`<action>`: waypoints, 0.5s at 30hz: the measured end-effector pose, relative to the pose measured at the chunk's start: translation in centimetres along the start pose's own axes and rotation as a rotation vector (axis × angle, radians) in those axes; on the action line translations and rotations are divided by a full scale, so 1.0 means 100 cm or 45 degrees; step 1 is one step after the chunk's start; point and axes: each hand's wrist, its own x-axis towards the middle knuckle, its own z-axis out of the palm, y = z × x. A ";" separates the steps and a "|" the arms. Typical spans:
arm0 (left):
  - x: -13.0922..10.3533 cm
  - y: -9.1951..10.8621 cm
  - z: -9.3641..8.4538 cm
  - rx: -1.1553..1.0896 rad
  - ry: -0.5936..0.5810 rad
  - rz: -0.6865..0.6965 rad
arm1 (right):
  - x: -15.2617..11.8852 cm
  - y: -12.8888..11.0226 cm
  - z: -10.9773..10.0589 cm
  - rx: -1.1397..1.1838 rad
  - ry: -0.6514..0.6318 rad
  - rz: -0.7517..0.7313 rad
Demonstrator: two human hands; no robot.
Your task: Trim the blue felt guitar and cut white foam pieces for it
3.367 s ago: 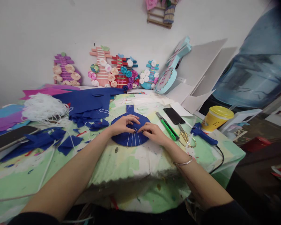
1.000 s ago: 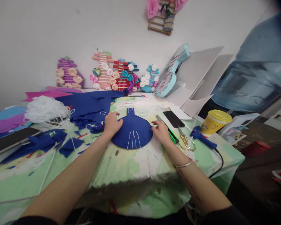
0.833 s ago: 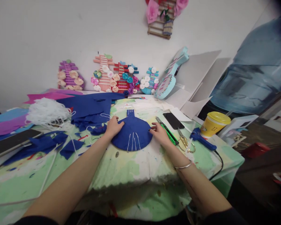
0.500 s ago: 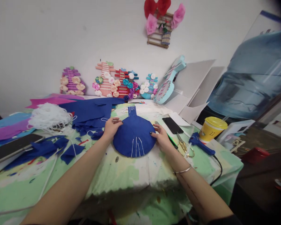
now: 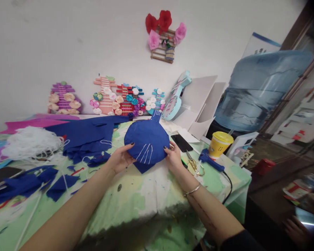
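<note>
Blue board (image 5: 146,134) first: where do I have it, and what could go wrong?

I see it between both hands, tilted over the table (image 5: 125,202), its neck pointing away toward the light-blue guitar (image 5: 174,103). From here I can't tell whether the two touch; if the neck swings, I judge it could knock that guitar.

And the grip?

My view shows the left hand (image 5: 120,158) pinching the lower left rim, thumb on the face, fingers underneath; the right hand (image 5: 173,155) pinches the right rim, thumb over the face. Both hold only the margin, so a loose thumb could let it slip. A blue flap (image 5: 143,168) pokes out below; I can't tell if it's attached, but it could snag. White strings (image 5: 146,154) might peel if rubbed.

Edges and room?

I find most room toward the near table edge. Leftward, cloth scraps (image 5: 86,139) crowd in; rightward, the glue gun (image 5: 211,160), phone (image 5: 181,143) and scissors (image 5: 195,164) leave little space for a wide swing.
</note>
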 end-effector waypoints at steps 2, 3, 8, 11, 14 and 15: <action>0.001 -0.006 0.000 0.027 -0.142 -0.063 | 0.003 0.001 -0.002 0.029 0.036 -0.027; 0.001 -0.008 0.000 0.043 -0.211 -0.082 | 0.004 0.002 -0.003 0.032 0.041 -0.044; 0.005 -0.015 -0.002 0.138 -0.254 -0.083 | 0.006 0.004 -0.005 -0.022 -0.011 -0.067; 0.006 -0.017 -0.003 0.200 -0.198 -0.051 | 0.006 0.004 -0.004 -0.068 -0.020 -0.064; 0.006 -0.020 -0.001 0.231 -0.159 0.001 | 0.002 0.003 -0.001 -0.138 -0.049 -0.048; 0.006 -0.021 0.000 0.229 -0.136 0.024 | 0.000 0.003 0.000 -0.167 -0.077 -0.039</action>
